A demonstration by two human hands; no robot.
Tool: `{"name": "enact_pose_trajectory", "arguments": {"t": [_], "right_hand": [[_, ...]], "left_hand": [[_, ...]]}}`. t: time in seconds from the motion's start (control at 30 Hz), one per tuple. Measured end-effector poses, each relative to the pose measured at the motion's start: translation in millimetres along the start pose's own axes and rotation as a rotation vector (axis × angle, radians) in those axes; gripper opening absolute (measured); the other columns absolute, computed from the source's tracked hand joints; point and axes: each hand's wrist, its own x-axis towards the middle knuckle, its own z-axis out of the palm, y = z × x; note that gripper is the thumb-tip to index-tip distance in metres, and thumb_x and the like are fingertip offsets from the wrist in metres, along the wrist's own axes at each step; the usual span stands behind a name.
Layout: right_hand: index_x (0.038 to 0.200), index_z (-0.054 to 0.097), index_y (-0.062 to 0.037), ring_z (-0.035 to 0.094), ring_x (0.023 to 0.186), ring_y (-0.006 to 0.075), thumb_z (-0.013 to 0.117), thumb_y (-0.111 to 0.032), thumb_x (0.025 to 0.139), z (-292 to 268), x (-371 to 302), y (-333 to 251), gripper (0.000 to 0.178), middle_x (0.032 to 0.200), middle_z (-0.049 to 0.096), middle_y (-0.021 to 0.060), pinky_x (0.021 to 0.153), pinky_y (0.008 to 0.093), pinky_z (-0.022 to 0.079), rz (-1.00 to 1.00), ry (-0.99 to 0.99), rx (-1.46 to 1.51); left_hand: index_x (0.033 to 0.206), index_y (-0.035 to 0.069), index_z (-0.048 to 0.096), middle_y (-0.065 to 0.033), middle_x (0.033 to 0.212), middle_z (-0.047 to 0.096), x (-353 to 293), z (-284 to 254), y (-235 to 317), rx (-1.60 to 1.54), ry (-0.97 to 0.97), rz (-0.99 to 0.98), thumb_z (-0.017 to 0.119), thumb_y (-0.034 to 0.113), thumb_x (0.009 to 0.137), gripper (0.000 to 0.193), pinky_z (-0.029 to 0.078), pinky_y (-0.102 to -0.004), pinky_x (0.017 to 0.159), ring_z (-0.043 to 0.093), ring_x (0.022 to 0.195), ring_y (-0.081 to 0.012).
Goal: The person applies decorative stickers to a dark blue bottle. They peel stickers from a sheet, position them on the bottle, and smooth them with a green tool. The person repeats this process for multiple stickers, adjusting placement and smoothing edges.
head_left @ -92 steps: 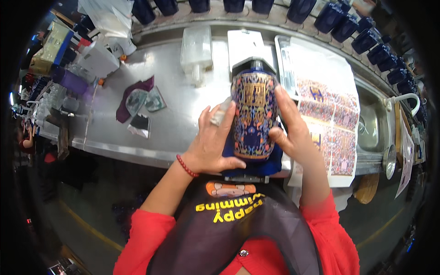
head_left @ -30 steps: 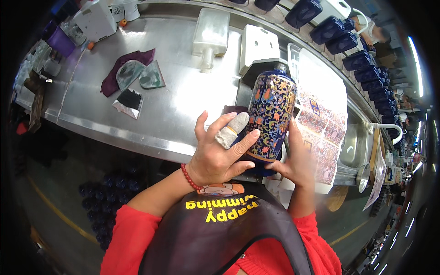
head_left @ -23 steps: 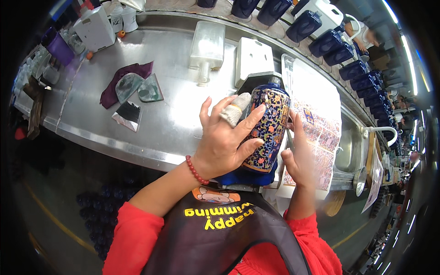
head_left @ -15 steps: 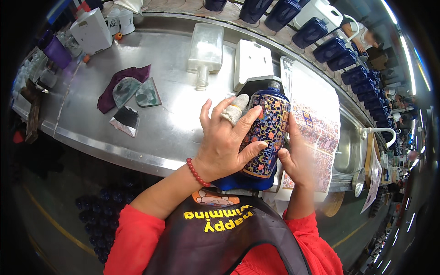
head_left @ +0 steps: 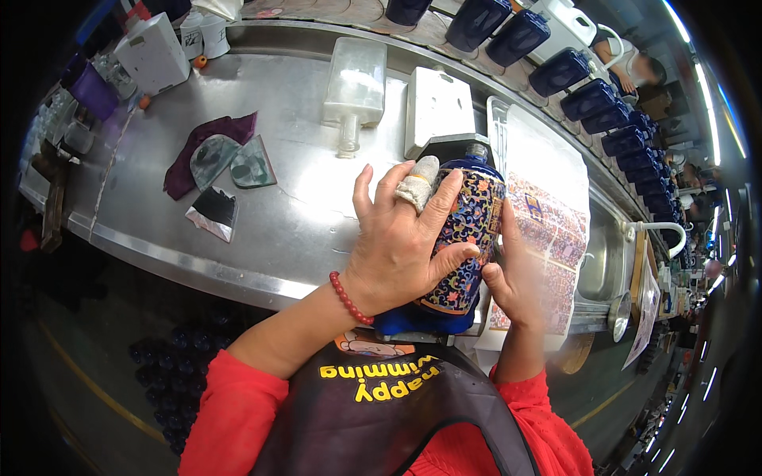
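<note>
A dark blue glass bottle (head_left: 429, 321) lies before me, its neck pointing away, with a colourful floral decal (head_left: 479, 206) on its upper face. My left hand (head_left: 401, 242) rests across the bottle's left side with fingers spread, index finger and thumb on the decal. A pale cloth wrap covers one of its fingertips. Along the bottle's right edge, my right hand (head_left: 516, 278) touches it with fingers stretched out and the thumb apart; it is slightly blurred. Beside that hand is a sheet of floral decals (head_left: 548, 214).
Beyond the bottle are a white block (head_left: 440, 107) and a clear glass bottle (head_left: 355, 79). A purple cloth (head_left: 186, 163) and green scraper pieces (head_left: 254, 165) lie left. Blue bottles (head_left: 517, 37) line a conveyor behind the steel bench (head_left: 294, 103). A sink (head_left: 605, 262) stands right.
My left hand has slid a little to the right over the decal. My right hand stays at the bottle's edge. The blue bottles on the conveyor have moved rightward.
</note>
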Motion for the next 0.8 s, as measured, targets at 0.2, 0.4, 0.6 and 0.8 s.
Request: {"name": "enact_pose_trajectory", "arguments": {"t": [0.2, 0.4, 0.6, 0.8], "right_hand": [[0.159, 0.022, 0.0033, 0.033, 0.150, 0.0367, 0.057, -0.065, 0.095, 1.5, -0.9, -0.8, 0.100, 0.160, 0.032, 0.0268, 0.121, 0.0429, 0.026, 0.010, 0.001, 0.015], [0.160, 0.021, 0.0027, 0.033, 0.149, 0.0366, 0.056, -0.065, 0.095, 1.9, -0.7, 0.1, 0.100, 0.160, 0.033, 0.0274, 0.120, 0.0426, 0.027, 0.009, -0.004, 0.021], [0.160, 0.020, 0.0023, 0.034, 0.149, 0.0370, 0.057, -0.064, 0.095, 3.1, -1.3, 1.0, 0.100, 0.159, 0.034, 0.0273, 0.120, 0.0425, 0.027, 0.006, 0.001, 0.035], [0.160, 0.020, 0.0017, 0.035, 0.149, 0.0370, 0.058, -0.063, 0.095, 3.4, -2.1, 2.1, 0.099, 0.159, 0.034, 0.0269, 0.120, 0.0423, 0.028, 0.010, -0.001, 0.048]], "left_hand": [[0.150, 0.004, 0.047, -0.0122, 0.124, 0.065, -1.3, 1.4, 0.0, -0.005, 0.013, -0.011, 0.050, 0.065, 0.096, 0.082, 0.012, -0.0627, 0.114, 0.037, 0.135, -0.0381], [0.152, 0.004, 0.044, -0.0248, 0.138, 0.055, -7.9, 4.1, 7.5, -0.018, -0.008, 0.015, 0.049, 0.066, 0.096, 0.083, 0.012, -0.0633, 0.115, 0.036, 0.136, -0.0403], [0.153, 0.005, 0.043, -0.0246, 0.142, 0.051, -10.9, 6.7, 7.5, -0.069, 0.011, -0.024, 0.049, 0.066, 0.097, 0.083, 0.014, -0.0641, 0.115, 0.038, 0.135, -0.0419], [0.153, 0.005, 0.042, -0.0238, 0.143, 0.050, -8.2, 8.3, 5.9, -0.057, 0.000, -0.021, 0.049, 0.064, 0.098, 0.082, 0.015, -0.0640, 0.114, 0.038, 0.134, -0.0428]]}}
